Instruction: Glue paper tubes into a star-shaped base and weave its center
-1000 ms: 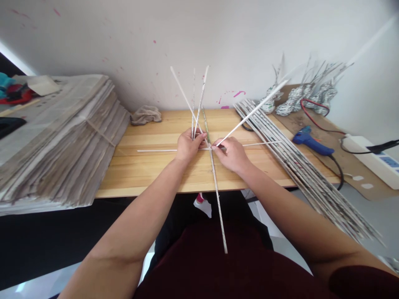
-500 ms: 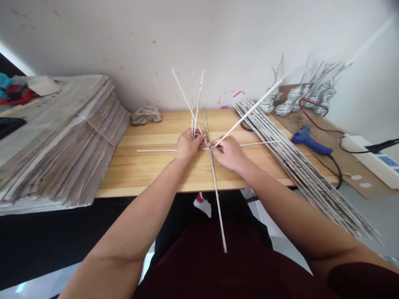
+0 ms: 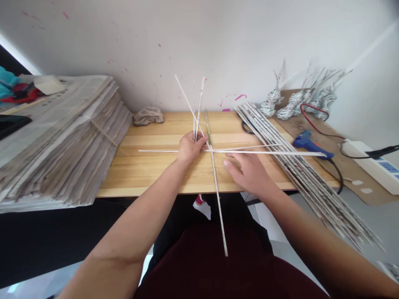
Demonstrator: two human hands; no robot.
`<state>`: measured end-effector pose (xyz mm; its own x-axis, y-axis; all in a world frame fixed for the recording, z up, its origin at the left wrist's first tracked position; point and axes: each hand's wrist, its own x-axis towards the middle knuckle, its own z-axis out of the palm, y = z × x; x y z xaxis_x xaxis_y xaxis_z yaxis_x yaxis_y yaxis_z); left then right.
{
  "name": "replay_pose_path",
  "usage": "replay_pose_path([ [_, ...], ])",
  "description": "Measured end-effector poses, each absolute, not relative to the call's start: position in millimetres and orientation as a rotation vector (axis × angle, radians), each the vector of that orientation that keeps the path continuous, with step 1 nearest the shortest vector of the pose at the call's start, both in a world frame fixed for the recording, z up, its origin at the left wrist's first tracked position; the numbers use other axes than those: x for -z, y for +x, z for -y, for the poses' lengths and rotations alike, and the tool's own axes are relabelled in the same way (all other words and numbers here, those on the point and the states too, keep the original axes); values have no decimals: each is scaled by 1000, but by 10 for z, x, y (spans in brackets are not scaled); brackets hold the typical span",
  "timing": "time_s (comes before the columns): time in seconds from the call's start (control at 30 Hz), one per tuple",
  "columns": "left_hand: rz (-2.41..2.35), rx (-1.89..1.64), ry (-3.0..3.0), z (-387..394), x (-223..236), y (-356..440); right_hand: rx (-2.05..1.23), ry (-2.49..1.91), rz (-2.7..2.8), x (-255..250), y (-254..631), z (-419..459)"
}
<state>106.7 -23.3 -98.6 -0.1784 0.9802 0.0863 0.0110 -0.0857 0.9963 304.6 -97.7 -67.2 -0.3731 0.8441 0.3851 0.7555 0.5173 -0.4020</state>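
Fingers on the left hand look pinched pretty snug around the crossed paper rods, right by where they meet, while the right hand is loosely open, thumb well apart from the rest. Its fingertips are just under the long white rod, and honestly I can't tell if they're touching it or not. The crossing sits around the middle of the worktop: one rod pokes out left, one comes toward the near side and past the edge, a thin one and that long white one run off right, and a few stick up on the far side by the left hand. As for progress, I'd say the center is laid out and crossed, but all those arms are loose, straight lengths, so it looks like early days to me. Can't make out how firmly the middle is fixed, fingers are in the way. Plenty of spare rods are lying in a bundle to the right, with a blue glue gun just beside them, and there's a big newspaper stack over on the left.
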Motion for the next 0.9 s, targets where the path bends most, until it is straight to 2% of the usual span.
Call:
replay_pose_path([
  [0.17, -1319, -1392, 1196, 225, 992, 1063, -400, -1193, 2414, 386, 2981, 1321],
  [0.43, -1356, -1381, 1243, 228, 1000, 1034, -29, -1190, 2641, 622, 2774, 629],
  [0.73, -1334, -1389, 1174, 206, 1016, 1048, 23, -1171, 2715, 676, 2778, 515],
  [0.9, -1237, -1617, 780, 193, 900, 984, 17, -1197, 2725, 624, 2740, 511],
])
